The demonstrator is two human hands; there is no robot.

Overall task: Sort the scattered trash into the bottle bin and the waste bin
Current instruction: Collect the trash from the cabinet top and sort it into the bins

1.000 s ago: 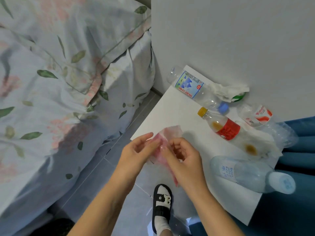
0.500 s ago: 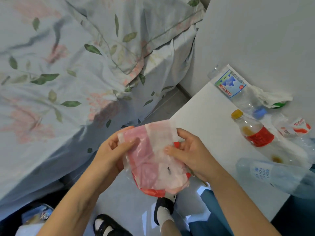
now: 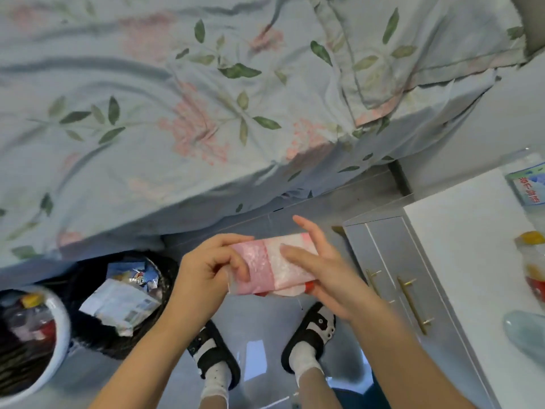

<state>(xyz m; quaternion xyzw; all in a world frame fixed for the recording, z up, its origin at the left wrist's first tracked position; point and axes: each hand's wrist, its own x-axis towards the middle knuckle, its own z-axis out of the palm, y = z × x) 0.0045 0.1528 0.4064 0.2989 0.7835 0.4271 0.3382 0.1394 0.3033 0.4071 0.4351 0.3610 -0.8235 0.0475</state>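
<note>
soft, even, cool daylight; glare patch on the glossy floor between the feet; motion blur throughout; wide-angle bending at the edges.

Bottles cropped at right edge
</note>
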